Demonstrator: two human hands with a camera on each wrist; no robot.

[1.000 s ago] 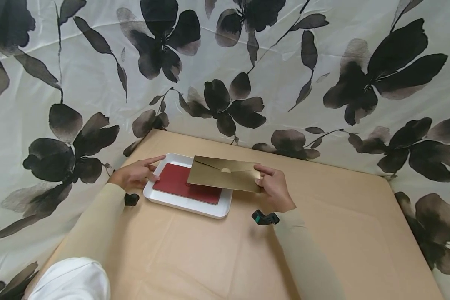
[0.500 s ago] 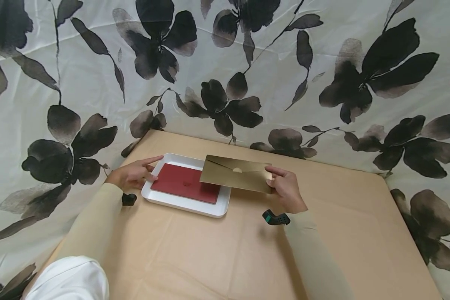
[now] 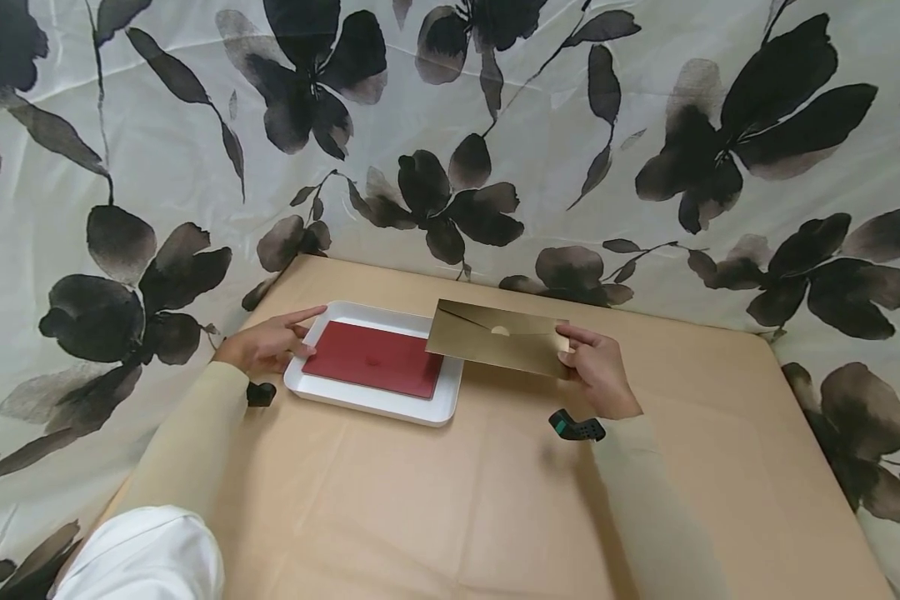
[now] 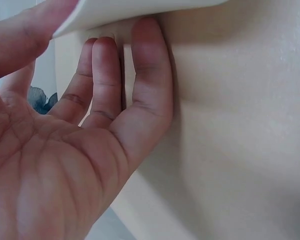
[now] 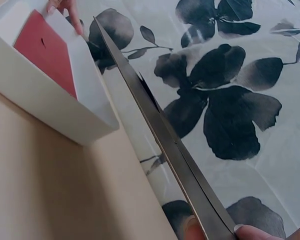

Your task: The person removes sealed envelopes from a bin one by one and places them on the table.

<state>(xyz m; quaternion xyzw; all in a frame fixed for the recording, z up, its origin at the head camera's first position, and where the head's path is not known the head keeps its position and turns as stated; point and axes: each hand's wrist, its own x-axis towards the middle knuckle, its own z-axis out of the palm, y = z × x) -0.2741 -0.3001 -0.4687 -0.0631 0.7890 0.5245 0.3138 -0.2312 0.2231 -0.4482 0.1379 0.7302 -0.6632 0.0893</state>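
On the bench: a tan-covered bench (image 3: 450,500) carries a white tray (image 3: 375,402), and a cloth backdrop (image 3: 195,150) printed with black flowers hangs behind and to both sides.
Right hand: the right hand (image 3: 598,372) pinches the right end of a gold envelope (image 3: 498,348), thumb on top and fingers beneath; its grip is clamped on the envelope.
Gold envelope: held flap-side up, off the bench surface, just right of the tray, with its left end over the tray's right rim. In the right wrist view it shows edge-on as a thin dark-gold band (image 5: 160,135) running from the fingertips (image 5: 250,232) toward the tray (image 5: 45,102).
Left hand: the left hand (image 3: 264,345) rests at the tray's left end, fingers straight; its grip is apart, clasping nothing. In the left wrist view the fingertips (image 4: 147,65) press against the tray's outer wall under the rim (image 4: 135,10).
Red envelope: a red envelope (image 3: 375,370) lies flat inside the tray, flap side up, filling most of the floor.
Sleeves: both arms wear pale cream sleeves (image 3: 187,450).
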